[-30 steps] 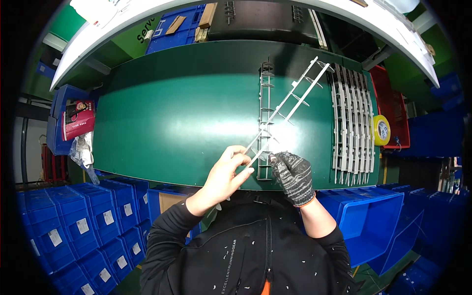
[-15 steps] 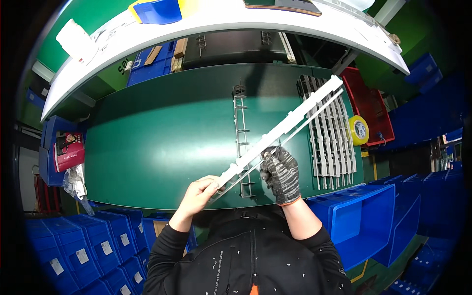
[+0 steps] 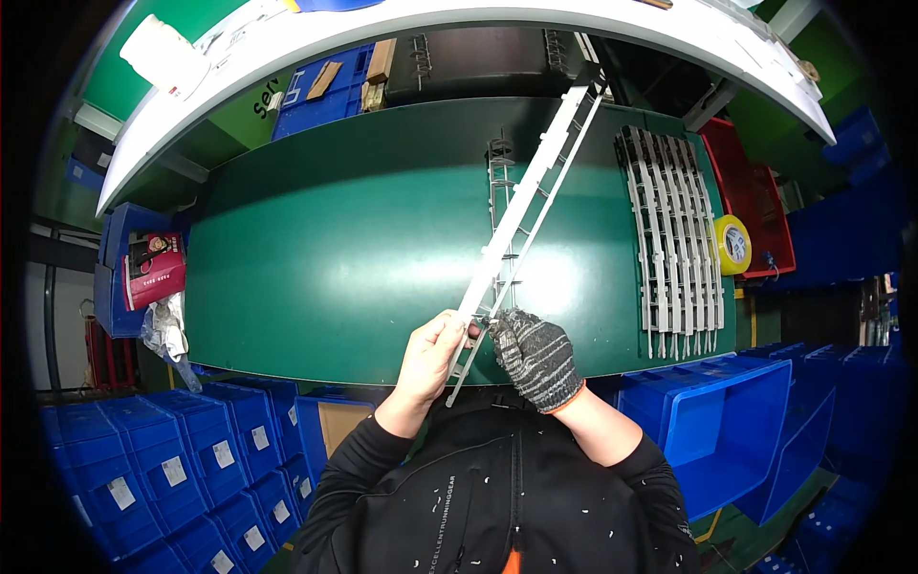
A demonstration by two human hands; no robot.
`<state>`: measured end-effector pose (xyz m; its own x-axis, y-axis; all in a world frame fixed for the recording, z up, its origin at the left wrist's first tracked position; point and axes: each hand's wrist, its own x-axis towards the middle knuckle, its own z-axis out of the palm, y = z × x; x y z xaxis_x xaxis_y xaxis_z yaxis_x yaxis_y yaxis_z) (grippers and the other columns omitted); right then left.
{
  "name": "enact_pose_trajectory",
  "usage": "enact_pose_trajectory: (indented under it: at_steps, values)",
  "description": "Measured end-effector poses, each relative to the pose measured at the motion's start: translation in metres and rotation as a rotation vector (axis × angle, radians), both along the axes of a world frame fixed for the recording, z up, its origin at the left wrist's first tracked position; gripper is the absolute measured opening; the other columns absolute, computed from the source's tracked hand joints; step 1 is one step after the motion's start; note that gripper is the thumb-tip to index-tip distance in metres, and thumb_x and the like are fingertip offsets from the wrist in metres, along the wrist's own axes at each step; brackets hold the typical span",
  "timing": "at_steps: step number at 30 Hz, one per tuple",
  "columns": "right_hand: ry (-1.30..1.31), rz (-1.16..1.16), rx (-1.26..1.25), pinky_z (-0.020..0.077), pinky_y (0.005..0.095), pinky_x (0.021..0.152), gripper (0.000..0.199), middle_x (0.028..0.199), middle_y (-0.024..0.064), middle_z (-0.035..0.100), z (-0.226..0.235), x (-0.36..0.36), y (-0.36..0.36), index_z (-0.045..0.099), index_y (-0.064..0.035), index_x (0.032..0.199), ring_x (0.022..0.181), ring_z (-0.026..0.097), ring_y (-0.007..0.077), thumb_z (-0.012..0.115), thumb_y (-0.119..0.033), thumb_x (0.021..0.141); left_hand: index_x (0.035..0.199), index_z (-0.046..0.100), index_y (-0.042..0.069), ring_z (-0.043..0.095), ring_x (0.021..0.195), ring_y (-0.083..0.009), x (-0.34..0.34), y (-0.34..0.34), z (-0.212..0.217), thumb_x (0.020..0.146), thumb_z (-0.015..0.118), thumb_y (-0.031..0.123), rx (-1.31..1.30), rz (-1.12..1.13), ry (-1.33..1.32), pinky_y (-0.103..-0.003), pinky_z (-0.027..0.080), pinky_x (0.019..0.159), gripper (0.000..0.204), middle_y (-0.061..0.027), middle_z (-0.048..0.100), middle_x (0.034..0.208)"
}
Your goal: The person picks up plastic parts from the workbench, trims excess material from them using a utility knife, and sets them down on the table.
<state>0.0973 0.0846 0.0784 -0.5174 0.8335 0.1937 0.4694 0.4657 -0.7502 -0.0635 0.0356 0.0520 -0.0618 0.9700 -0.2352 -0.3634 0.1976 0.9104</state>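
Bare, my left hand [image 3: 435,356] is closed around the near end of a long white ladder-like rail [image 3: 526,196], with fingers under it and thumb on top. The rail slants up and away to the right; thin crosspieces join its wide white strip to a narrower one. My right hand [image 3: 537,359], in a grey-black knitted glove, is pinched closed beside the rail's near end. Whatever its fingertips hold is too small to make out. Under the rail, a thin metal ladder-like frame [image 3: 501,172] lies on the green table [image 3: 335,249], partly covered.
Several similar pale ladder-like frames [image 3: 674,239] lie side by side at the table's right. Beyond them are a yellow tape roll [image 3: 732,245] and a red bin [image 3: 751,196]. Blue crates [image 3: 703,430] stand at the near right, more at the near left. A white shelf [image 3: 430,27] spans the far side.
The rail has swung to a steeper angle, its far end moving left and away. My left hand has shifted right, and my right hand has come closer to it at the near end.
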Motion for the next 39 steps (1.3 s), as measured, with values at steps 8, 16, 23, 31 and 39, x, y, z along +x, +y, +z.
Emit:
enact_pose_trajectory:
  at_steps: [8,16,23,31,39]
  values:
    - [0.686,0.321,-1.143,0.0449,0.0291,0.057,0.023,0.069,0.0072,0.057,-0.002,0.014,-0.003,0.057,-0.0009,0.082,0.064,0.055,0.0164,0.05,-0.022,0.088,0.075,0.058,0.0,0.052,0.075,-0.0153,0.006,0.003,0.005,0.083,0.057,0.011,0.236,0.125,0.687,-0.026,0.041,0.069,0.014,-0.0066,0.057,0.077]
    - [0.736,-0.453,-0.994,0.0277,0.0179,0.033,0.022,0.054,-0.001,0.049,-0.01,0.019,0.016,0.056,-0.0042,0.084,0.037,0.039,0.0055,0.053,-0.025,0.087,0.073,0.057,0.002,0.052,0.067,-0.0115,-0.006,-0.001,-0.01,0.087,0.053,0.022,-0.046,0.003,0.229,-0.021,0.04,0.063,0.025,-0.0042,0.058,0.077]
    - [0.956,-0.277,-1.016,0.0325,0.0184,0.038,0.015,0.06,-0.0017,0.05,0.0,0.013,0.022,0.058,-0.0026,0.086,0.043,0.042,0.0052,0.059,-0.017,0.083,0.08,0.053,0.002,0.057,0.076,-0.0175,-0.005,-0.003,-0.007,0.087,0.052,0.024,-0.159,-0.218,-0.345,-0.029,0.048,0.069,0.023,-0.0105,0.058,0.086]
    - [0.534,-0.131,-0.734,0.0443,0.0247,0.051,0.021,0.069,0.0043,0.058,0.021,0.0,0.053,0.059,-0.0004,0.093,0.058,0.054,0.0096,0.058,-0.019,0.083,0.117,0.047,0.002,0.056,0.053,-0.0105,0.0,-0.002,0.02,0.093,0.043,0.022,-0.113,-0.222,0.004,-0.021,0.046,0.05,0.032,-0.0069,0.06,0.073]
    - [-0.013,0.145,-0.127,0.0447,0.0376,0.056,0.019,0.072,0.0148,0.059,0.006,0.006,0.008,0.06,-0.0019,0.082,0.06,0.058,0.0297,0.052,-0.019,0.084,0.114,0.048,-0.004,0.053,0.038,-0.0175,-0.015,-0.004,0.02,0.092,0.035,0.045,-0.273,0.026,-0.055,-0.025,0.044,0.033,0.055,-0.0132,0.055,0.056]
